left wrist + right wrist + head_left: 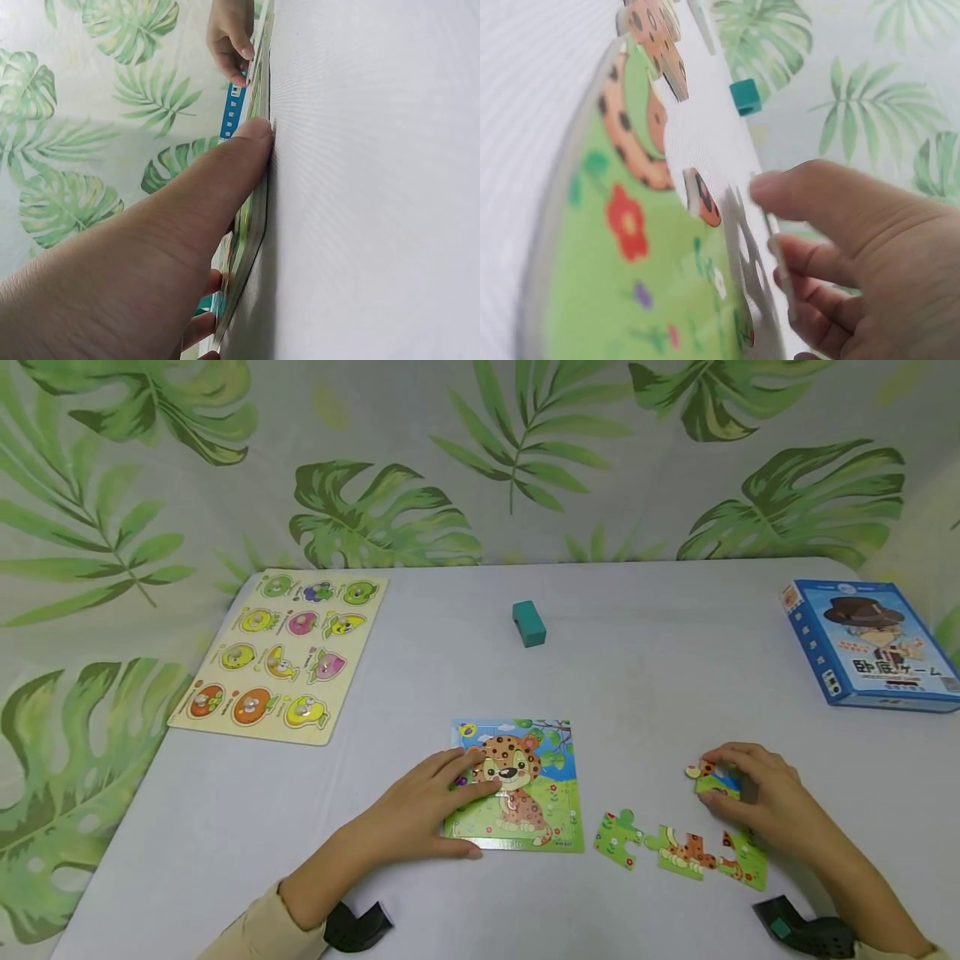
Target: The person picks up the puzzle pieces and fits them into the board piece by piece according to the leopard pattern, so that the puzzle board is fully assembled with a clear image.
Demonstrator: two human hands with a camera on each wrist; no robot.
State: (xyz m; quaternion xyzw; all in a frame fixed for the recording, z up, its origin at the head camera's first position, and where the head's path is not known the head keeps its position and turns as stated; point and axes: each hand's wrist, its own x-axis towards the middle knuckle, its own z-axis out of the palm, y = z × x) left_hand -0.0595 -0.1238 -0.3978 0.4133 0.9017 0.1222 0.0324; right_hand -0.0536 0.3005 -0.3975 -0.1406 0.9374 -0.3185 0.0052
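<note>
Head view: leopard picture board (528, 797) flat at near centre, its picture apparently whole. Work looks early on: three loose jigsaw pieces (681, 852) in a row to its right, a fourth piece (722, 783) in hand; whether the row is interlocked, cannot tell. Left hand (420, 806) spread over the board's left side, fingertips on the picture. Right hand (768, 793) pinches the fourth piece, just far of the row.

Left wrist view: thumb at the board's edge; other fingers partly hidden.

Right wrist view: fourth piece seen edge-on between thumb and fingers, grip narrow.
</note>
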